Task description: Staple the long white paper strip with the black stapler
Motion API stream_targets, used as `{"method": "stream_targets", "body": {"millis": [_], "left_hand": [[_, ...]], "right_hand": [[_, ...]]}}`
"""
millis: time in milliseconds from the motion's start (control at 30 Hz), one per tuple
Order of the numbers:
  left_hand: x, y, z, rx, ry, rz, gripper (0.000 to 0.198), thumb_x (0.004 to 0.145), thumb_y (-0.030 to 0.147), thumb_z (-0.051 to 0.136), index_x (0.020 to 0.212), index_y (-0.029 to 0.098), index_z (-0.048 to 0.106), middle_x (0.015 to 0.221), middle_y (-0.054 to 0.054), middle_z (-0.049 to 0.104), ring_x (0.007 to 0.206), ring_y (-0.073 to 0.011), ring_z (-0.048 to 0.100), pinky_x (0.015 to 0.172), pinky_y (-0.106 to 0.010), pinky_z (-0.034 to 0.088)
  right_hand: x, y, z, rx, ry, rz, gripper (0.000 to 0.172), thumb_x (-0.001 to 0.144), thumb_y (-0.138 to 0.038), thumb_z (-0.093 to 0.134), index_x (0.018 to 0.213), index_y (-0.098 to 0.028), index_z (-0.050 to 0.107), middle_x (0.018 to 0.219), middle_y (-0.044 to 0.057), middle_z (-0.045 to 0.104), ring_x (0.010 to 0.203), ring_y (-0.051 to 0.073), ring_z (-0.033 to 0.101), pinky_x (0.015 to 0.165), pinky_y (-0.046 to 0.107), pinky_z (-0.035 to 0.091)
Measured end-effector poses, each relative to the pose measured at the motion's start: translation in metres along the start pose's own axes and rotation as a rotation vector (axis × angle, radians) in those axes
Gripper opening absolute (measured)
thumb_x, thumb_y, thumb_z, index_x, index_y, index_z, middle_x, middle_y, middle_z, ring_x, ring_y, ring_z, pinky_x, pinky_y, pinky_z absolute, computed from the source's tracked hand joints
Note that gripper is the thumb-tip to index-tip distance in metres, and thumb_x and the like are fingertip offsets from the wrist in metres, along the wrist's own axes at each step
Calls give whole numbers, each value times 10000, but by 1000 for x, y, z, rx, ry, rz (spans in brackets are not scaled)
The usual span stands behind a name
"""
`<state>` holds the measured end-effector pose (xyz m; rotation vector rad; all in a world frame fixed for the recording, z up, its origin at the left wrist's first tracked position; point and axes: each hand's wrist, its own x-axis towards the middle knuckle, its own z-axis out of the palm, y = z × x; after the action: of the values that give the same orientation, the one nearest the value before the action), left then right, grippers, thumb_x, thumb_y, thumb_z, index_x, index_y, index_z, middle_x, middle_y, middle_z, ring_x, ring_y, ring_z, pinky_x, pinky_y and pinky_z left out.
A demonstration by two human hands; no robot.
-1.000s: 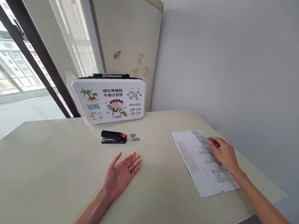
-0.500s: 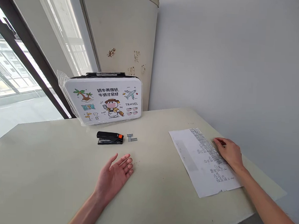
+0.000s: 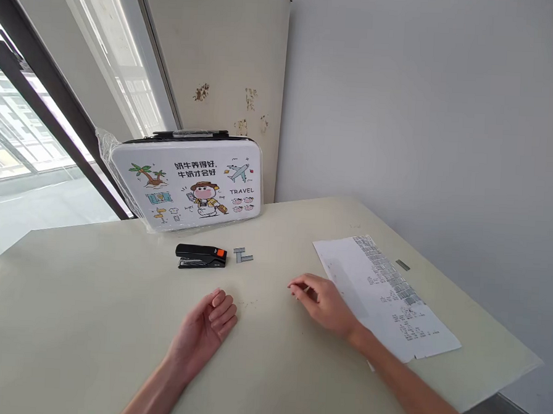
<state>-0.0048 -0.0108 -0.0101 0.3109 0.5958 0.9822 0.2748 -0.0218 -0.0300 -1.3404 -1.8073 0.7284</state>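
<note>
My left hand (image 3: 204,333) rests on the table palm up, its fingers curled in and nothing visible in them. Close beyond it lies a black stapler (image 3: 201,257) with an orange patch. Several short grey staple strips (image 3: 242,255) sit just right of the stapler. My right hand (image 3: 326,303) is over the table at the left edge of a white printed sheet (image 3: 347,269); its thumb and fingertips are drawn together, with nothing seen between them. Past the sheet's right edge lies a single grey staple strip (image 3: 402,265). The right forearm covers the sheet's near left corner.
A white cartoon-printed case (image 3: 194,184) in clear plastic wrap stands at the back left of the pale table (image 3: 91,296). Behind it are a worn cabinet (image 3: 238,57) and a window (image 3: 16,119). A grey wall (image 3: 424,116) borders the right side.
My right hand has moved left from the sheet's far right edge, uncovering the single staple strip there. My left hand's fingers have curled in from spread.
</note>
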Motion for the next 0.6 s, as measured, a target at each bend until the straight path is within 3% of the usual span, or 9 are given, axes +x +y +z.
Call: {"method": "stream_targets", "body": {"millis": [167, 600], "left_hand": [[0, 3, -3, -39, 28, -1, 335, 984, 142, 613, 682, 178, 474, 645, 57, 275, 534, -92, 345, 519, -254, 388], [-1, 10, -9, -168, 113, -10, 355, 925, 123, 669, 680, 193, 421, 637, 61, 300, 528, -90, 375, 528, -266, 400]], "right_hand": [[5, 1, 25, -83, -6, -63, 247, 1055, -321, 483, 1057, -259, 722, 933, 29, 744, 793, 181, 680, 692, 314, 557], [2, 4, 36, -175, -4, -154, 233, 1026, -183, 492, 1117, -283, 682, 928, 30, 702, 815, 201, 673, 709, 351, 577]]}}
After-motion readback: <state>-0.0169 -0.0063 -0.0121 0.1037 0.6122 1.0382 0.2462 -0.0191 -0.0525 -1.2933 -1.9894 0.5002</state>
